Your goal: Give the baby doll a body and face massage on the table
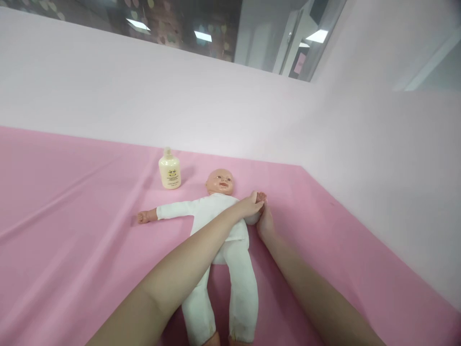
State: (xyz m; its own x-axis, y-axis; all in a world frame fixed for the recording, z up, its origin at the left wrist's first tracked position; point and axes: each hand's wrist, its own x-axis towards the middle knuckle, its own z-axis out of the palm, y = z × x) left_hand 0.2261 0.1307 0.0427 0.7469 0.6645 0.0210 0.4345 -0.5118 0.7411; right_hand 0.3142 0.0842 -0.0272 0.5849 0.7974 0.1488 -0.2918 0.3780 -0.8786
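Note:
A baby doll point(211, 211) with a bald plastic head and a white cloth body lies on its back, head away from me. Its arm on the left side of the view stretches out flat. My left hand point(251, 204) reaches across the doll's chest, its fingers wrapped around the doll's other hand. Close against it, my right hand point(265, 222) holds the same small hand from the right side. Most of the doll's held forearm is hidden behind my hands. My left forearm covers part of the doll's belly.
A pale yellow lotion bottle point(170, 170) stands upright to the left of the doll's head. Pink cloth point(90, 202) with some creases covers the table. A white wall point(162, 96) rises behind it, with a window point(201, 29) above. Another white wall point(389, 168) borders the right side.

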